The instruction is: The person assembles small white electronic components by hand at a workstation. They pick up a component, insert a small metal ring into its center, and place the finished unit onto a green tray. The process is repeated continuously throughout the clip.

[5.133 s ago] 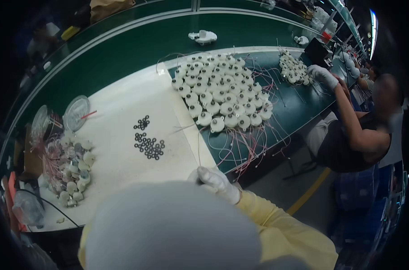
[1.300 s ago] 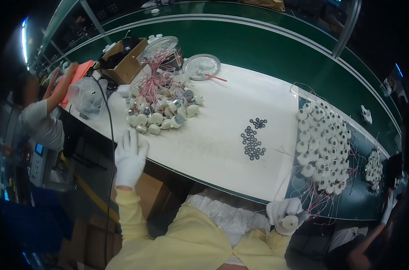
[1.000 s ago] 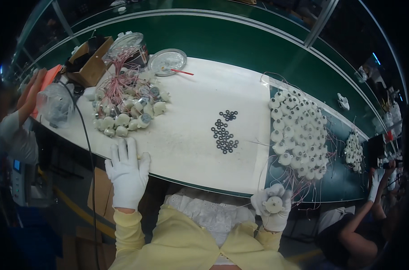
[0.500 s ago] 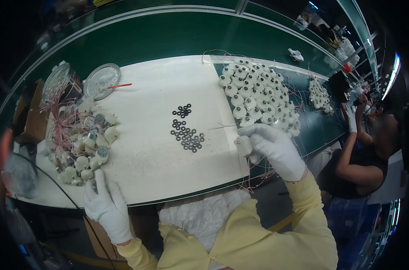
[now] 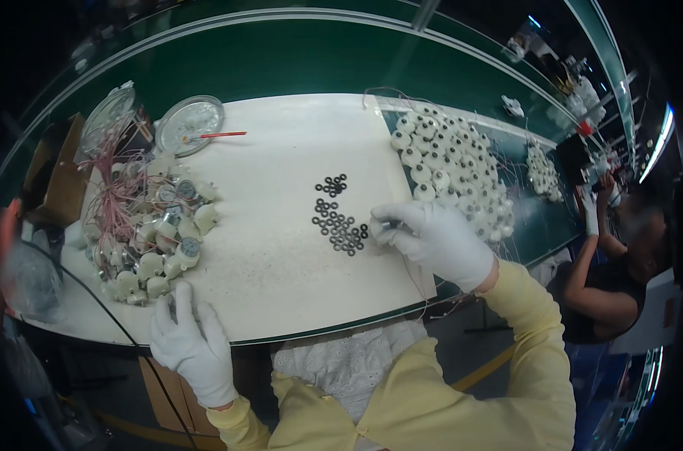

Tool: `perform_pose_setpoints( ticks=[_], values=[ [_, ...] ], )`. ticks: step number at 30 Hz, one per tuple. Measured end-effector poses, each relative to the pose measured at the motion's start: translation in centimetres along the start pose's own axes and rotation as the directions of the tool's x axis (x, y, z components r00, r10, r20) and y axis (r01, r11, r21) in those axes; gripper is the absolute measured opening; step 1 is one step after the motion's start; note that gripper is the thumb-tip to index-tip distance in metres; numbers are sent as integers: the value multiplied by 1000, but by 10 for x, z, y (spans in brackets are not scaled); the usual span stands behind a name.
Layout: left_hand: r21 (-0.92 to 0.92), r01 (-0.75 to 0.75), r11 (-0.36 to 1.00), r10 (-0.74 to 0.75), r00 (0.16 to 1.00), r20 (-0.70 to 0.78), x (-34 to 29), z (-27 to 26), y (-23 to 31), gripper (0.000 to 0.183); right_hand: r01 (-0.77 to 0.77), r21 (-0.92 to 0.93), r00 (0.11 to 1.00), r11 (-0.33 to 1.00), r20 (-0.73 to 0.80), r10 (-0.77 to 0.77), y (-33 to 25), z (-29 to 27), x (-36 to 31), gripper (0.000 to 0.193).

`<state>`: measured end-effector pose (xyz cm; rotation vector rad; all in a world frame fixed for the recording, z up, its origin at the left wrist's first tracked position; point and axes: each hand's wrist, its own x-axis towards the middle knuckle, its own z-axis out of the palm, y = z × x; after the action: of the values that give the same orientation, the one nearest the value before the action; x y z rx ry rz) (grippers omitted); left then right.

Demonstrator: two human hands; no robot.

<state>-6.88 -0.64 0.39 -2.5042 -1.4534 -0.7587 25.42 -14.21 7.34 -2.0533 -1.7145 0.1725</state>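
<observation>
My right hand (image 5: 443,244), in a white glove, is closed in a pinch on a small cream-housed motor (image 5: 379,234), mostly hidden by the fingers, with thin wires trailing below. It hovers just right of a loose group of small black rings (image 5: 335,222) on the white board. My left hand (image 5: 193,349), also gloved, lies at the table's front edge with its fingers apart and nothing held. Just beyond its fingertips is a heap of cream and metal motors (image 5: 157,244) with pink wires. Right of the board stand rows of cream motors (image 5: 446,165) with dark tips upward.
A round clear dish (image 5: 187,113) stands at the back left, with a red stick (image 5: 222,134) across its rim. Beside it is a brown carton (image 5: 62,180). A smaller motor cluster (image 5: 543,174) sits farther right. A co-worker (image 5: 608,278) sits at the right.
My right hand has moved left with the motor, from beside the rows to the black rings. My left hand stays by the heap. The whole view has shifted slightly.
</observation>
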Motion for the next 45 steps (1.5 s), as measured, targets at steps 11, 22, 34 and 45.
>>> perform_pose_setpoints(
  ticks=[11, 22, 34, 45],
  values=[
    [-55, 77, 995, -76, 997, 24, 1, -2, 3, 37, 1, -130, 991, 991, 133, 17, -2, -1, 13, 24],
    [-26, 41, 999, -41, 999, -6, 2, 1, 2, 37, 368, -472, 913, 801, 344, -217, -13, -11, 28, 21],
    [29, 4, 1000, -6, 999, 46, 10, -15, 12, 31, 291, -361, 935, 886, 303, -183, 6, -12, 12, 17],
    [57, -57, 997, 62, 993, -98, 10, -12, 17, 25, -93, 995, 919, -27, 96, 382, 45, -68, -108, 52]
  ],
)
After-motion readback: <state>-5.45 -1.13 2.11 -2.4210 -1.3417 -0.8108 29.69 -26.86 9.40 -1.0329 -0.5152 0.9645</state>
